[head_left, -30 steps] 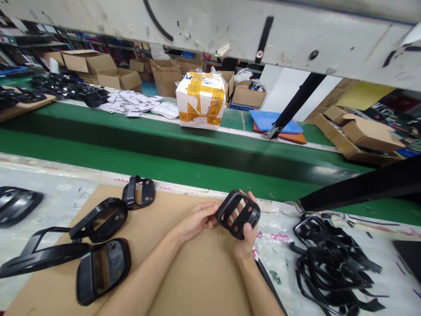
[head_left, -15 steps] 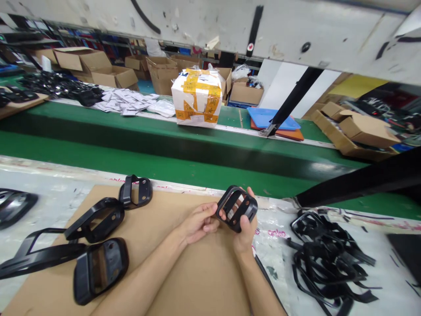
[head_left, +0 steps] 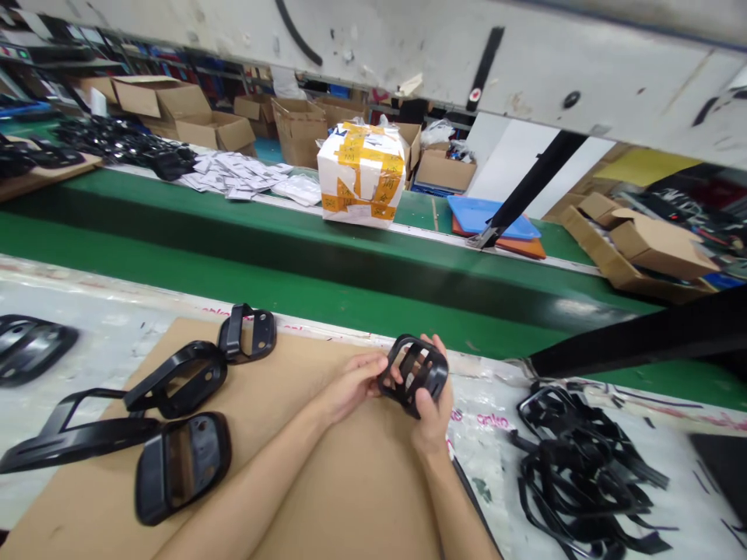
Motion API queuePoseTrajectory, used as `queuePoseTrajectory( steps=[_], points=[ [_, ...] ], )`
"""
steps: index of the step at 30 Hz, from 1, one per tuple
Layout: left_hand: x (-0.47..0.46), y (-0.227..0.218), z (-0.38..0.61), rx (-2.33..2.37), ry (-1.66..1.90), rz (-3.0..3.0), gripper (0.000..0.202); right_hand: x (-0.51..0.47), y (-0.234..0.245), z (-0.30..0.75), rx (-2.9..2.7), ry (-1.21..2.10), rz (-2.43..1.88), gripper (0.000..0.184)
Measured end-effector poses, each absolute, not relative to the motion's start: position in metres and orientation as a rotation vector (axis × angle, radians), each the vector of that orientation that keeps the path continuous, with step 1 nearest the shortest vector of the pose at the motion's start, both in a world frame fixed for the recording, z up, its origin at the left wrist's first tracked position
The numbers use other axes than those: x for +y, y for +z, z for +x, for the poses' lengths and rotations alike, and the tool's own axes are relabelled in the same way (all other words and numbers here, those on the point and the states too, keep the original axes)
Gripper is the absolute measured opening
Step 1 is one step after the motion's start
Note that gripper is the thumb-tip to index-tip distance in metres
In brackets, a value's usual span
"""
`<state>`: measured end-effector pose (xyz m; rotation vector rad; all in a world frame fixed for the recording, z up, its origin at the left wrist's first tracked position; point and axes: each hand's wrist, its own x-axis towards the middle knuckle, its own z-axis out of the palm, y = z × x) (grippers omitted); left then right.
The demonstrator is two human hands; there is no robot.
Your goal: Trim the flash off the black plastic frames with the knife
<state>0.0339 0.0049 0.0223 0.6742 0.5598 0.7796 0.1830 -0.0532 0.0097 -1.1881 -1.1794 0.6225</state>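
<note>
Between my hands is a black plastic frame (head_left: pixel 432 373) with rounded corners and slots through its middle, tilted above the cardboard sheet (head_left: pixel 344 482). My right hand (head_left: pixel 435 416) wraps its right side, thumb on the near edge and fingers behind. With thumb and fingers closed at the left edge, my left hand (head_left: pixel 359 381) pinches the frame there. Similar black plastic frames lie to the left: one near the front (head_left: pixel 184 467), one in the middle (head_left: pixel 178 379) and one at the back (head_left: pixel 248 333).
A tangled heap of black strips (head_left: pixel 583 474) lies on the right of the table. Beyond the table runs a green conveyor (head_left: pixel 315 299), with a taped white box (head_left: pixel 362 175), white paper slips (head_left: pixel 233 175) and blue trays (head_left: pixel 490 214) behind it. A black post (head_left: pixel 642 334) slants in from the right.
The held frame has turned in my hands, and its face now shows at a different angle. Both hands keep their grip. The whole view has shifted slightly.
</note>
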Motion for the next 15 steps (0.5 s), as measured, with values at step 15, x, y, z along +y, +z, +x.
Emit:
queuePoseTrajectory(
  steps=[15],
  points=[
    [0.015, 0.035, 0.024, 0.705, 0.693, 0.477, 0.063, -0.054, 0.013, 0.179, -1.740, 0.531, -1.190, 0.085]
  ],
)
